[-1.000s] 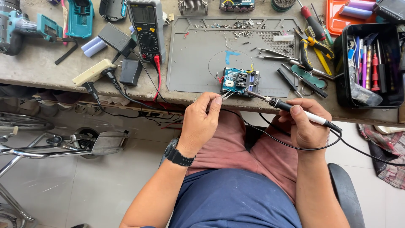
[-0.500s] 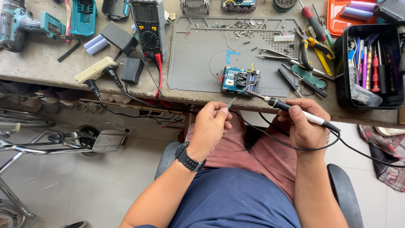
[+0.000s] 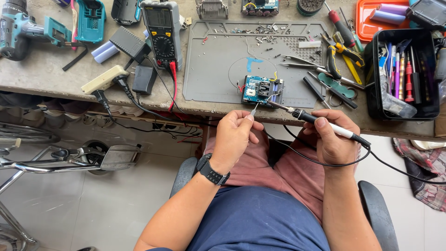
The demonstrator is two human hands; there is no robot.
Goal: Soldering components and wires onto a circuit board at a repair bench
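Item, right hand [image 3: 331,142]: we are seeing its grip closing round a soldering iron [image 3: 320,124] with a black-and-white handle, the metal tip reaching up and left to the near right corner of the blue circuit board [image 3: 261,90]; a black cord [image 3: 325,162] is trailing from the handle, looping below the wrist and running off to the right.

Item, left hand [image 3: 234,137]: we are seeing thumb and fingers pinching a thin pale strip, likely solder wire [image 3: 253,110], its end pointing up toward the near edge of the circuit board, just below it. A black wristwatch [image 3: 211,171] is sitting on that wrist.

Item, circuit board: it is lying on the grey work mat [image 3: 209,79], at the mat's near edge, with thin wires curling away behind it.

Item, bench [image 3: 42,76]: it is carrying the mat. Left of the circuit board a grey multimeter [image 3: 162,30] is lying with red and black leads; further left, a teal power drill [image 3: 21,28]. Right of the circuit board, yellow-handled pliers [image 3: 341,56] are lying beside a black bin of screwdrivers [image 3: 403,74]. Behind that bin, an orange tray [image 3: 378,11] is holding purple cells.
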